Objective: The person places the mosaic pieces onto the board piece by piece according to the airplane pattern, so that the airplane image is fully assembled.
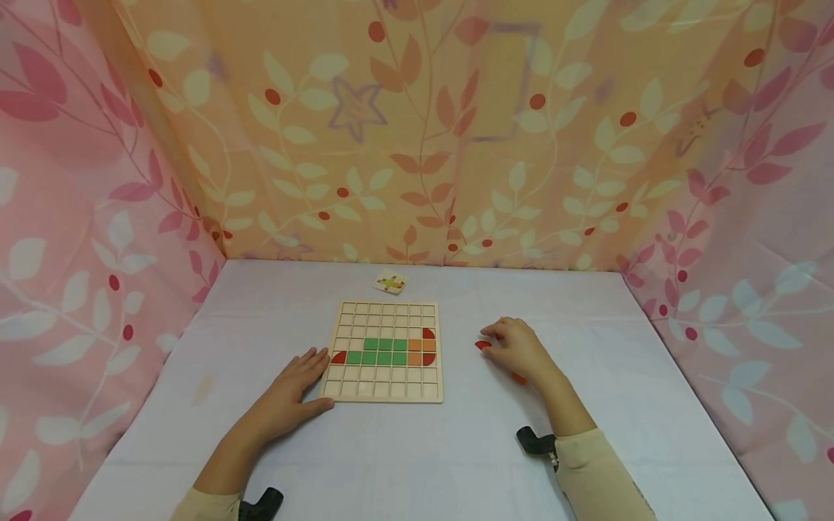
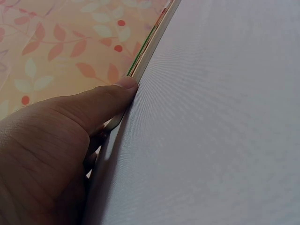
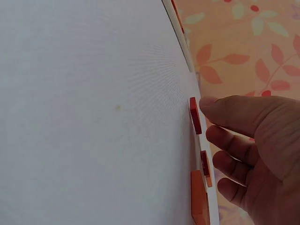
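Note:
A square wooden grid board (image 1: 381, 391) lies on the table, with several green tiles (image 1: 384, 351), three orange tiles (image 1: 414, 346) and three red rounded tiles (image 1: 338, 357) in its cells. My left hand (image 1: 289, 391) rests at the board's left side, fingers extended; in the left wrist view its thumb (image 2: 105, 101) touches the board edge. Right of the board, my right hand (image 1: 521, 349) is at a loose red rounded tile (image 1: 482, 345), thumb tip beside it and fingers loosely bent. An orange tile (image 1: 518, 378) lies partly under that hand; another small red piece (image 3: 205, 162) shows in the right wrist view.
A small printed card (image 1: 390, 283) lies behind the board. The table has a white cloth (image 1: 391, 463), enclosed by patterned fabric at the back (image 1: 430, 166) and both sides. Black wrist devices (image 1: 536, 441) are worn at both sleeves.

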`<state>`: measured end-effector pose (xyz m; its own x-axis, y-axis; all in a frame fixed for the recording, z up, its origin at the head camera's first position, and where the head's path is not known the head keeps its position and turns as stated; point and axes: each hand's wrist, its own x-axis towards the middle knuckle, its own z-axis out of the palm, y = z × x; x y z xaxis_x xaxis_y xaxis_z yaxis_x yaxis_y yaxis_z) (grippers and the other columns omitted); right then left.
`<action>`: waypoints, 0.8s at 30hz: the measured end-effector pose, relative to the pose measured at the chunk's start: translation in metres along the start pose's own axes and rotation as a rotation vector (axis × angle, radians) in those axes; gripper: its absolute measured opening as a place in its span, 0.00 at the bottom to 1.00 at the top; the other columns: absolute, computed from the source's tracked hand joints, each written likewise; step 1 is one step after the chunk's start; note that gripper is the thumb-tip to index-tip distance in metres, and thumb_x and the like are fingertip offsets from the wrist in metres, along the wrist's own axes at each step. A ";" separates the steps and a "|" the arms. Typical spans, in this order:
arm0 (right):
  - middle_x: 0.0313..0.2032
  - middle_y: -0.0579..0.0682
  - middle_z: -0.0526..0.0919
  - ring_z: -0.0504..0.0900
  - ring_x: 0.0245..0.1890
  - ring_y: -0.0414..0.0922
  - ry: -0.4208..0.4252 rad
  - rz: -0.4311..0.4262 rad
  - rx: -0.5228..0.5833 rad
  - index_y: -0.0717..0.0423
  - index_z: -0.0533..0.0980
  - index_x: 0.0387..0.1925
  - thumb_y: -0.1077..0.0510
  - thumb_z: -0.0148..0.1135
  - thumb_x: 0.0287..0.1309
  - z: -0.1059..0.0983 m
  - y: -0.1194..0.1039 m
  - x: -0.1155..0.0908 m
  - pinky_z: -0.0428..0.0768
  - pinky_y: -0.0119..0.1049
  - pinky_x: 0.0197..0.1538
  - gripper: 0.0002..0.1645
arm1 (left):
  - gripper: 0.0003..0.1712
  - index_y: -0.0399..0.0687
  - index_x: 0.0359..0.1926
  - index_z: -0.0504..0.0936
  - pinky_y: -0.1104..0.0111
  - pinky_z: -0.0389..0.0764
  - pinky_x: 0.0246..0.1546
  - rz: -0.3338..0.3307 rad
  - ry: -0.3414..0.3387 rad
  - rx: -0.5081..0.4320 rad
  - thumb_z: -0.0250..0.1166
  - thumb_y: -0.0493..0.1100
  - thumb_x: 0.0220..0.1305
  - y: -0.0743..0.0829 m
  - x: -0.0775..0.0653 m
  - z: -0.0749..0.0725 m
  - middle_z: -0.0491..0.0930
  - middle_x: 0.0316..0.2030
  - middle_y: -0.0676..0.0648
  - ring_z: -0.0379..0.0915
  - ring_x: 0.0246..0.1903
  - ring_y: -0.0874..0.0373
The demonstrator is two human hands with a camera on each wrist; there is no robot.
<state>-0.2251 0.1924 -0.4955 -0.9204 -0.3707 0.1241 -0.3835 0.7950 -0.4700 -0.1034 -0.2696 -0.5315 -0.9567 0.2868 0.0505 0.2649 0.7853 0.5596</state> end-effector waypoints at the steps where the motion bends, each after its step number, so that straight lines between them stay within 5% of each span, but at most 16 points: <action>1: 0.40 0.46 0.84 0.77 0.45 0.49 -0.002 -0.001 0.002 0.53 0.86 0.49 0.58 0.78 0.51 0.000 0.001 0.000 0.75 0.48 0.53 0.20 | 0.53 0.44 0.78 0.63 0.45 0.47 0.79 0.000 0.000 0.001 0.74 0.61 0.59 0.000 0.000 0.000 0.57 0.79 0.47 0.44 0.80 0.44; 24: 0.38 0.40 0.80 0.74 0.41 0.44 -0.012 -0.022 0.016 0.47 0.87 0.46 0.58 0.76 0.53 0.006 0.007 -0.003 0.71 0.41 0.47 0.16 | 0.53 0.45 0.78 0.62 0.47 0.45 0.80 0.013 -0.002 0.001 0.73 0.62 0.60 -0.003 0.000 0.001 0.56 0.80 0.48 0.44 0.80 0.45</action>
<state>-0.2246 0.1962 -0.5042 -0.9109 -0.3935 0.1245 -0.4022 0.7790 -0.4811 -0.1046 -0.2717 -0.5337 -0.9529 0.2980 0.0558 0.2772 0.7818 0.5584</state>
